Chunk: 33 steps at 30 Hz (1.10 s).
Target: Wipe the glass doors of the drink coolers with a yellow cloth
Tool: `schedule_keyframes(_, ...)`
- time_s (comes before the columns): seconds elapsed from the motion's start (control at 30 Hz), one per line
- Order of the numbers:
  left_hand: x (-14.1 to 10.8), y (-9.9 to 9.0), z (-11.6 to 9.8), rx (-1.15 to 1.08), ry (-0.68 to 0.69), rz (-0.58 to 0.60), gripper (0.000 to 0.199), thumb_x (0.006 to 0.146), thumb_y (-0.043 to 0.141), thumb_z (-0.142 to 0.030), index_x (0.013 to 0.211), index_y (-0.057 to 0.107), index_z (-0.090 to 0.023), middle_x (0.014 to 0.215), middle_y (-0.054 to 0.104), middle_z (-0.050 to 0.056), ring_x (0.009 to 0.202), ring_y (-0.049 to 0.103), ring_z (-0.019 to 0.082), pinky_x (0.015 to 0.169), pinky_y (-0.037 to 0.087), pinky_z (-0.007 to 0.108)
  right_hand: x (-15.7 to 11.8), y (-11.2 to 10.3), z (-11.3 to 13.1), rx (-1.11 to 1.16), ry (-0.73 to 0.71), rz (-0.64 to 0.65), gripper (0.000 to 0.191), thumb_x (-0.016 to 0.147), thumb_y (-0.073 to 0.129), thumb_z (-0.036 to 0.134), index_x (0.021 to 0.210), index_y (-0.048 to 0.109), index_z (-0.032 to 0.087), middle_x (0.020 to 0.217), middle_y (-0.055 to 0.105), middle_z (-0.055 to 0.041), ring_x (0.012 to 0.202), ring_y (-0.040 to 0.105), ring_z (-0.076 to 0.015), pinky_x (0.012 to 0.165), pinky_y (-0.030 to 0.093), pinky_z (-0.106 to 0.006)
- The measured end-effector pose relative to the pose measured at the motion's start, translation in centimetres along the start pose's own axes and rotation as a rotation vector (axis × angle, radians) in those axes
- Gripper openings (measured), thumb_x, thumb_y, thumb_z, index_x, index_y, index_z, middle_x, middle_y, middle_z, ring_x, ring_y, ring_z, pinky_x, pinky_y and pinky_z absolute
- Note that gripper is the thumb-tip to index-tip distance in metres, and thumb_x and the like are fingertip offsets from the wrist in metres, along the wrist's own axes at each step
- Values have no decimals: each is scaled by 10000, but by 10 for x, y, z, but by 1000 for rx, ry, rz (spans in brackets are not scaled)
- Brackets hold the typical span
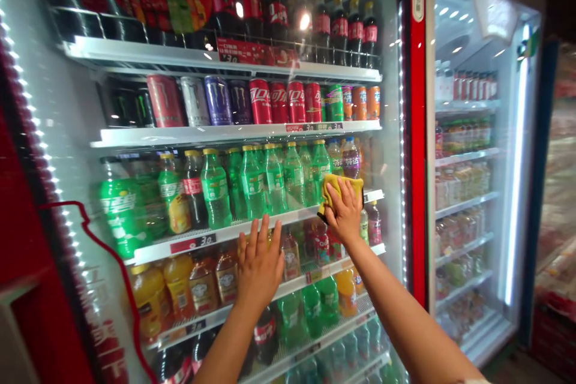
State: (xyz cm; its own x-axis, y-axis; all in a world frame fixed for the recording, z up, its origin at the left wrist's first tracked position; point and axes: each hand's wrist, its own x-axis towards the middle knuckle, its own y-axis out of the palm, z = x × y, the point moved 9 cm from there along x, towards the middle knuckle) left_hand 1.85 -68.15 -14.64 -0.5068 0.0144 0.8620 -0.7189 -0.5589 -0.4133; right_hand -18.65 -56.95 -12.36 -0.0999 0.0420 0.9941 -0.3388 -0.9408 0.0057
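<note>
Head view: my right hand clenches a yellow cloth flat against the glass door, at two o'clock from my left hand. That hand is released, its palm and spread fingers on the glass. Green soda bottles stand behind, at twelve o'clock from it.

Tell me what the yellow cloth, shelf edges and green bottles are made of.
The yellow cloth looks like matte microfiber, bunched under the right hand. The shelf edges look like glossy white plastic or painted metal; unclear. The green bottles look like shiny plastic.
</note>
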Motion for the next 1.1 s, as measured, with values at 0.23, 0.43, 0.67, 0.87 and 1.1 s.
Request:
schedule_keyframes(0.23,6,2,-9,-15,9,-38,818,966,569,-341,1633,100,-269,1646,332,101,1544,267,282,1284,55,582,-52,5,12,-25,-19,91,719,917,532,203,1590,322,337,1641,356,-88,1525,277,-346,1192,201,-670)
schedule_keyframes(0.43,23,15,-32,-41,29,-33,802,966,566,-336,1629,116,-294,1650,319,72,1543,270,267,1294,67,544,7,4,-9,-4,-172,112,649,905,550,252,1533,432,362,1634,381,-32,1514,308,-304,1228,186,-601)
schedule_keyframes(0.67,21,21,-48,-36,2,-44,810,967,557,-307,1632,97,-266,1659,295,75,1559,218,259,1297,75,522,-22,-10,-81,-12,76,15,693,931,480,211,1589,314,353,1639,355,-77,1517,302,-324,1179,269,-640)
schedule_keyframes(0.87,28,32,-68,-31,53,-17,760,951,569,-324,1621,218,-252,1643,343,68,1561,220,231,1301,51,476,-40,-3,-34,-9,-138,183,672,900,559,211,1543,413,341,1636,371,-76,1543,241,-329,1208,164,-670)
schedule_keyframes(1.1,48,45,-95,2,83,23,784,941,572,-350,1623,204,-233,1646,338,69,1558,233,232,1303,59,467,26,-7,-68,39,-261,173,565,918,572,291,1476,512,360,1601,441,-35,1513,317,-285,1241,157,-594)
